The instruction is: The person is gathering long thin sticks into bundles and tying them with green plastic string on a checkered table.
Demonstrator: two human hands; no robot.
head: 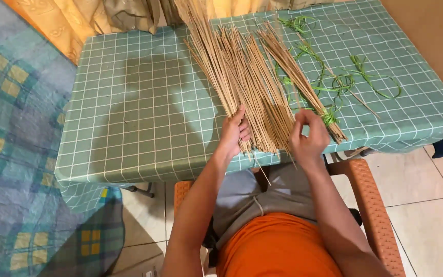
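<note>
A big fan of thin tan sticks (242, 77) lies across a table covered with a green checked cloth (139, 113). My left hand (233, 132) rests on the near ends of this pile, fingers spread over them. My right hand (308, 137) pinches a single stick between thumb and fingers, just right of the pile. A separate bunch of sticks (303, 84), tied near its lower end with a green strip (329, 118), lies angled to the right of my right hand.
Loose green leaf strips (344, 79) curl on the cloth at the right. An orange chair arm (373, 205) is beside my lap. Yellow curtains (73, 20) hang behind the table, and a patterned blue-green bedspread (16, 128) fills the left.
</note>
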